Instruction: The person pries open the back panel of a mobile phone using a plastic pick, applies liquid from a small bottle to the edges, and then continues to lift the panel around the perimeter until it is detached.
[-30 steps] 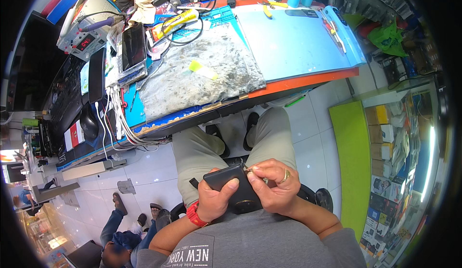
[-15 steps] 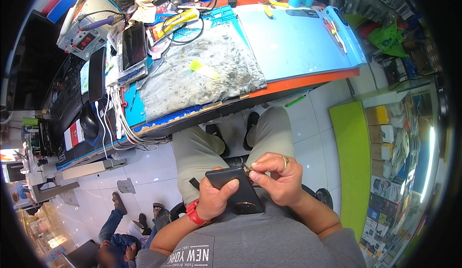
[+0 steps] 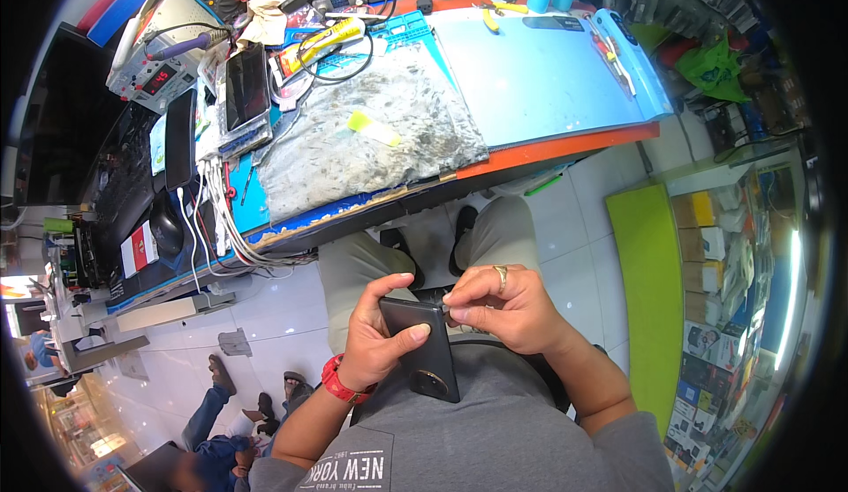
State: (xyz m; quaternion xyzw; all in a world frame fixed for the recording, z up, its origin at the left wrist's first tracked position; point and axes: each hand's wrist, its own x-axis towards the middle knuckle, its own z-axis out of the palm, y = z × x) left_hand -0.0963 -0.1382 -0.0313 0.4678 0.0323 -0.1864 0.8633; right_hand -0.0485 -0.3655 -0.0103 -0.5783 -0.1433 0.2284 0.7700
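A dark smartphone (image 3: 427, 355) is held over my lap, its back with a round camera ring turned up. My left hand (image 3: 378, 337) grips its left side, thumb lying across the back and index finger lifted off the far corner. At the phone's far right corner, my right hand (image 3: 503, 305) pinches with thumb and fingertips. Something small and dark may sit between those fingertips, but it is too small to make out.
Ahead stands a workbench with a stained grey cloth (image 3: 371, 139), a yellow-green piece (image 3: 374, 128) and a blue mat (image 3: 539, 77). Phones (image 3: 180, 139), white cables (image 3: 216, 209) and a soldering station (image 3: 155, 77) crowd its left. A glass display case (image 3: 733, 315) is at right; another person (image 3: 216, 457) sits lower left.
Both hands and the phone have shifted slightly, the phone turning more upright. My left index finger has lifted away from the phone's far edge. The right hand keeps its pinch at the corner.
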